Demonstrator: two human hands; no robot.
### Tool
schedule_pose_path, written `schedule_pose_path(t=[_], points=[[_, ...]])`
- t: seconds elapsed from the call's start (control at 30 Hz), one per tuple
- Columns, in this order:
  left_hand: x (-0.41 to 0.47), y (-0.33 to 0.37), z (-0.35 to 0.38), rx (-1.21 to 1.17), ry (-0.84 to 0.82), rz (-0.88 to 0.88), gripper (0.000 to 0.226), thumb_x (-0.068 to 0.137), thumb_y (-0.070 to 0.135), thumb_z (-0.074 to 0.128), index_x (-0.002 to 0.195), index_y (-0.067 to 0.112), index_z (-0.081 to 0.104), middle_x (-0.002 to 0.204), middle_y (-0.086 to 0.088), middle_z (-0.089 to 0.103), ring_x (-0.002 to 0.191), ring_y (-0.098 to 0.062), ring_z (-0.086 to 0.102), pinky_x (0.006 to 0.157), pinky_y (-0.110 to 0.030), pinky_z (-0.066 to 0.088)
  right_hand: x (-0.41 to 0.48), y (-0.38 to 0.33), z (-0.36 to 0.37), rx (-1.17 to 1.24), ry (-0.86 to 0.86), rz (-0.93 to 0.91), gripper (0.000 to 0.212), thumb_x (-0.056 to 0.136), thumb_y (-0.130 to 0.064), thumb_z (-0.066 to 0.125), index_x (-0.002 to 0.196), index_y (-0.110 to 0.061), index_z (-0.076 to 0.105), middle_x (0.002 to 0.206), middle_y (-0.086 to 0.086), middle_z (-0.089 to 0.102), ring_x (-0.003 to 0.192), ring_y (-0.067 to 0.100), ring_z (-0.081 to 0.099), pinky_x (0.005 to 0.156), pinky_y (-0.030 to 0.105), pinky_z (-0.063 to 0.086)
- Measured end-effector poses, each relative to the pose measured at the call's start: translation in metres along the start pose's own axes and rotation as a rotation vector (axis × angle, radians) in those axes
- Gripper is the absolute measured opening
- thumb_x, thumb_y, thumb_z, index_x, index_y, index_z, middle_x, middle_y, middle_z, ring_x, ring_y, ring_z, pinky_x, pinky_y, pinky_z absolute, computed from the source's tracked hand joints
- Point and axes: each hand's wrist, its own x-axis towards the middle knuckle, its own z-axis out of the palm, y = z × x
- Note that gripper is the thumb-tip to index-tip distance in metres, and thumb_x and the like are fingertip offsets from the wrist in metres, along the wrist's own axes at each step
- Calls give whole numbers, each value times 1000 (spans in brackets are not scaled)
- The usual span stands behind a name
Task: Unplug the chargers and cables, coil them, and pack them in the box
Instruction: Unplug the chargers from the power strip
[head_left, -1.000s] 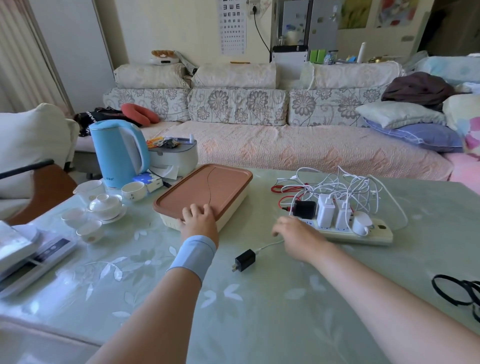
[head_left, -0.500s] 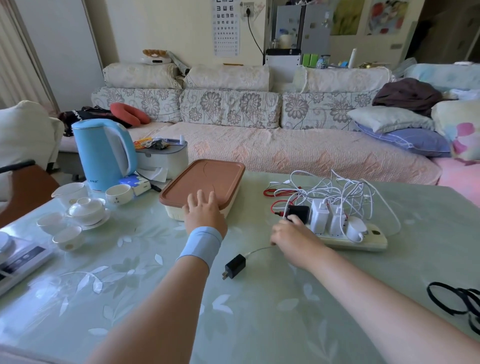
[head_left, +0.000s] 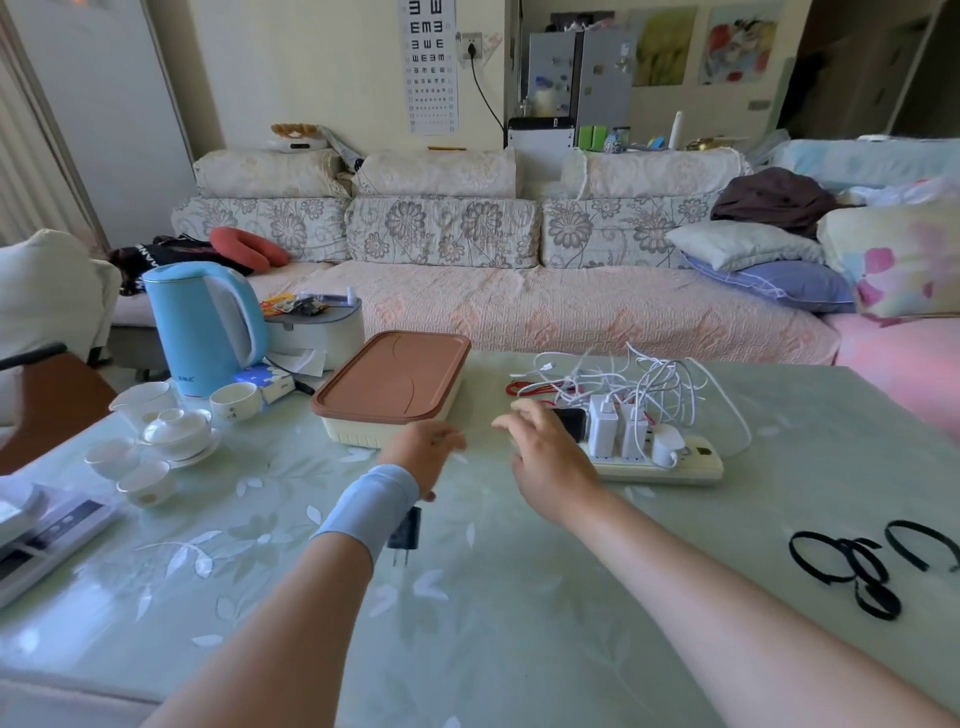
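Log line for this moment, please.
left hand: empty, beside box | right hand: open, at black charger in strip | lid: on | loose charger: on table

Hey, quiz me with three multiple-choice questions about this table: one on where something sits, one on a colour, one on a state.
1. The power strip lies where from the box? A to its left B to its right C on top
2. The kettle is: A red B blue C black
3. The box's lid is: A on B off C propped open
Answers: B, the strip sits right of the box; B, its body is light blue; A, the brown lid covers the box fully.
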Motion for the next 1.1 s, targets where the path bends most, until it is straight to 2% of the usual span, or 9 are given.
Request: schedule_pose_path(t=[0.07, 0.13, 0.27, 0.4, 0.53, 0.7, 0.8, 0.93, 1.1], points=[[2, -10, -11, 155, 171, -92, 22, 94, 13, 45, 103, 16, 65, 96, -9, 63, 81, -33, 63, 70, -41, 59, -3, 5, -4, -35, -54, 78, 44, 87, -2, 50, 127, -17, 59, 133, 5, 47, 123, 26, 47, 99, 39, 43], [3, -24, -19, 366, 270, -216, 27, 93, 6, 40, 113, 8, 57, 112, -16, 62, 99, -37, 62, 84, -38, 53, -6, 11, -6, -69, -154, 124, 40, 89, -6, 51, 126, -19, 60, 133, 5, 49, 125, 26, 46, 101, 37, 41], [3, -45, -20, 494, 98, -296, 17, 92, 5, 46, 103, 2, 57, 97, -16, 66, 85, -33, 69, 67, -35, 58, -8, 19, -8, -130, -235, 152, 36, 91, -13, 53, 124, -23, 61, 133, 4, 51, 125, 26, 46, 103, 36, 38], [7, -35, -1, 561, 57, -157, 33, 97, 14, 41, 120, 4, 61, 120, -13, 61, 110, -29, 58, 88, -33, 47, -1, 26, -13, -205, -179, 124, 36, 90, -14, 54, 123, -24, 62, 132, 3, 55, 122, 26, 48, 101, 35, 37], [17, -1, 24, 489, 266, 175, 26, 89, 11, 47, 110, 8, 62, 114, -14, 55, 108, -33, 51, 90, -36, 42, 3, 42, -27, -317, -48, 89, 34, 84, -10, 56, 113, -22, 69, 119, 3, 62, 115, 29, 51, 95, 38, 37], [25, 49, 74, 322, 142, 538, 30, 91, 8, 48, 115, 12, 65, 116, -10, 61, 107, -29, 55, 91, -30, 41, 4, 75, -48, -547, 90, 57, 39, 69, -5, 61, 106, -15, 68, 117, 9, 60, 109, 35, 53, 91, 43, 38], [41, 55, 108, 420, 90, 586, 35, 95, 14, 44, 128, 13, 56, 131, -7, 54, 124, -26, 43, 105, -32, 35, 7, 89, -59, -649, 49, 63, 50, 76, -21, 64, 126, -17, 59, 128, 10, 55, 118, 33, 50, 101, 46, 34], [65, 53, 136, 645, 112, 588, 46, 96, 27, 46, 140, 16, 40, 143, -3, 42, 133, -25, 34, 111, -35, 29, 15, 108, -65, -680, -124, 84, 78, 82, -48, 59, 149, -21, 29, 148, 5, 41, 134, 26, 38, 112, 43, 22], [85, 55, 146, 667, 41, 539, 58, 87, 43, 58, 137, 22, 41, 135, -5, 46, 126, -30, 42, 108, -39, 32, 30, 118, -58, -675, -186, 79, 78, 72, -60, 67, 136, -24, 38, 135, 3, 50, 127, 26, 44, 106, 44, 26]])
